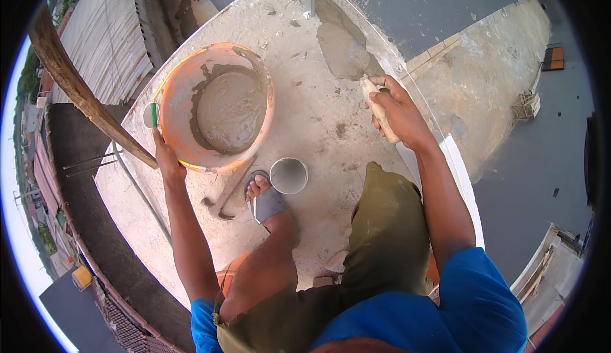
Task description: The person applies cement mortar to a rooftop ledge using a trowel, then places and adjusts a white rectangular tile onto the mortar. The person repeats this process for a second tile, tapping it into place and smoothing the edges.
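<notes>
The left hand (169,162) is gripping the orange bucket (176,108) by its left rim, near the green handle grip (153,115), while the right hand (402,114) is clasping a pale-handled trowel (384,121), which is pointing toward grey mortar (340,42) to the bucket's right.

orange bucket (180,108), mouth up, part-filled with wet grey mortar (232,111); pale-handled trowel (384,124) slanted, right of bucket.

No text, label, brand, number or sign can be read on anything in this view.
</notes>
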Tool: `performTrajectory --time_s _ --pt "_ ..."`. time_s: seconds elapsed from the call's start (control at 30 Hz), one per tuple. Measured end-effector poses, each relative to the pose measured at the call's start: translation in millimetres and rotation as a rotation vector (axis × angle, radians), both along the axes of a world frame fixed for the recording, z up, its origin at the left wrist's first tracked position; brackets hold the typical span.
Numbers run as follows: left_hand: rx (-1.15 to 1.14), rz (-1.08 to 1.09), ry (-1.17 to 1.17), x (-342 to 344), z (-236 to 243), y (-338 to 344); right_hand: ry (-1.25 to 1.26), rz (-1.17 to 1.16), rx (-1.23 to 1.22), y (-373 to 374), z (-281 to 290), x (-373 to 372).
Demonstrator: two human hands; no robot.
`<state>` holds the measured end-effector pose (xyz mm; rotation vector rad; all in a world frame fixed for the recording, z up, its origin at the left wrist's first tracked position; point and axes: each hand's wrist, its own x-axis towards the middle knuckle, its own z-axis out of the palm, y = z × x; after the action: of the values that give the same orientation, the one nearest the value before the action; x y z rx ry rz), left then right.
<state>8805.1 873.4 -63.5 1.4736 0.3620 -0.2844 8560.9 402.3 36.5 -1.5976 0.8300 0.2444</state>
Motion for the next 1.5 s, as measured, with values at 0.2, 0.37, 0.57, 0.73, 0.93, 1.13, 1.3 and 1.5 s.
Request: performTrajectory --time_s 0.2,0.37,0.57,0.73,0.93,1.13,1.3,1.5 --pt "0.175 -0.012 0.118 -40.3 18.4 4.0 -0.448 0.68 -0.634 49.1 62.8 44.9" --pt "0.376 0.031 0.098 -81.8 35.8 -1.8 -0.628 1.021 -1.166 101.4 94.2 78.1" --pt "0.454 -0.035 0.119 -122.8 47.4 -5.7 -0.706 1.133 -1.218 110.8 55.9 63.5" --pt "0.441 -0.067 0.147 -141.7 40.1 7.0 -0.747 1.03 -1.234 117.4 53.3 67.8" --pt "0.477 -0.07 0.147 -142.6 45.5 -3.0 -0.594 1.003 -1.07 90.4 71.0 55.2" --pt "0.557 -0.048 0.139 -151.5 64.1 4.5 -0.731 0.647 -0.782 50.0 74.6 9.9" --pt "0.213 -0.025 0.222 -134.0 60.3 -28.5 -0.175 0.952 -0.44 41.1 -1.8 15.2" --pt "0.194 0.068 0.208 -144.6 59.4 -47.5 0.042 1.11 -0.199 29.7 -117.5 29.1"
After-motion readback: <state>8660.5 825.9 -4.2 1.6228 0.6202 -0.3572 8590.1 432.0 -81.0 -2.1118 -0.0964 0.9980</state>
